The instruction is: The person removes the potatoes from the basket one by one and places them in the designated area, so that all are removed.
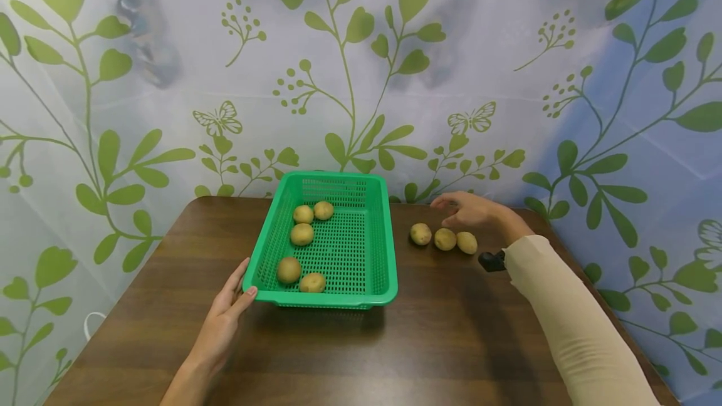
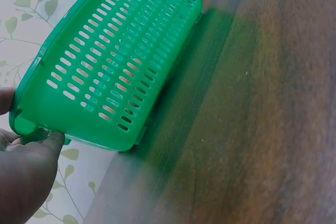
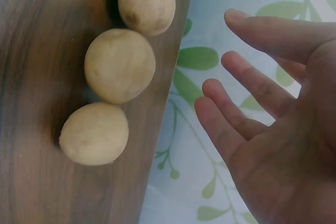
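A green plastic basket [image 1: 338,299] with slotted walls stands on the brown table, holding several potatoes [image 1: 301,234] along its left side. My left hand [image 1: 222,321] grips its near left corner, thumb on the rim; the left wrist view shows that hand [image 2: 26,174] pinching the corner [image 2: 39,114]. To the right of the basket, three potatoes [image 1: 445,239] lie in a short row on the table. Just behind and above them hovers my right hand [image 1: 474,210], its fingers spread and slightly bent. Nothing is in that hand [image 3: 283,114] in the right wrist view, where the potatoes [image 3: 119,65] lie apart from the fingertips.
A black strap-like device [image 1: 492,261] sits at my right wrist. Behind the wooden table [image 1: 429,337] hangs a pale curtain [image 1: 254,136] with green leaves and butterflies, close to the back edge. A white cord [image 1: 87,326] shows beyond the left edge.
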### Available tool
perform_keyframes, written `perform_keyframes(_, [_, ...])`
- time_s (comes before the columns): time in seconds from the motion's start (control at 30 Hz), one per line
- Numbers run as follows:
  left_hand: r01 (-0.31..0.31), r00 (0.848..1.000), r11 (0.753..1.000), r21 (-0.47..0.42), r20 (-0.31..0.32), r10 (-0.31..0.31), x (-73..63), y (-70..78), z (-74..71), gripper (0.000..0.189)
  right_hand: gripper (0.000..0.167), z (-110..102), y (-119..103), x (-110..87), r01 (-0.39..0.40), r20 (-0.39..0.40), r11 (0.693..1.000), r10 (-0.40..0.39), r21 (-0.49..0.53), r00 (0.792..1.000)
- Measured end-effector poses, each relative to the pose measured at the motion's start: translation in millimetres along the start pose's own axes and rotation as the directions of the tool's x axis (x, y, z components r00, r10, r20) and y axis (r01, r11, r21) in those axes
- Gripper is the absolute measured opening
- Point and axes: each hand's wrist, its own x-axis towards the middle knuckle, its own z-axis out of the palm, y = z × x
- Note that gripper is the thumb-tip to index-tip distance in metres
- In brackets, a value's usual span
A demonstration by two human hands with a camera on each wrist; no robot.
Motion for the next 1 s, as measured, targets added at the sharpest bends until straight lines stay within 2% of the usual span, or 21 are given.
perform_keyframes(0.07, [-0.003, 1.0, 1.0, -0.006, 0.006, 0.003, 0.1, -0.3, 0.1, 0.067, 0.051, 0, -3, 3.8, 0.017, 0.01, 1.0, -0.017, -0.018, 1.0])
perform_keyframes(0.13, [-0.005, 1.0, 1.0, -0.005, 0.008, 0.005, 0.2, -0.3, 0.2, 0.067, 0.049, -1, -5, 9.7, 0.089, 0.015, 0.991, -0.088, -0.099, 0.996])
perform_keyframes(0.27, [0.001, 1.0, 1.0, -0.008, 0.014, 0.0, 0.1, 0.3, 0.4, 0.067, 0.048, -2, -12, 19.0, 0.179, 0.047, 0.973, -0.174, -0.148, 0.984])
perform_keyframes(0.47, [0.008, 1.0, 1.0, -0.016, 0.011, -0.008, 0.5, 1.9, 1.1, 0.068, 0.05, 3, -24, 26.8, 0.197, 0.085, 0.974, -0.188, -0.113, 0.979])
perform_keyframes(0.77, [-0.007, 1.0, 1.0, -0.014, 0.014, 0.007, 0.9, -0.2, 1.0, 0.067, 0.05, 12, -44, 34.0, 0.232, 0.104, 0.962, -0.218, -0.143, 0.97])
perform_keyframes(1.0, [-0.013, 1.0, 1.0, -0.01, 0.01, 0.013, -0.2, -0.9, -0.6, 0.067, 0.052, 21, -63, 37.1, 0.224, 0.125, 0.968, -0.209, -0.115, 0.97])
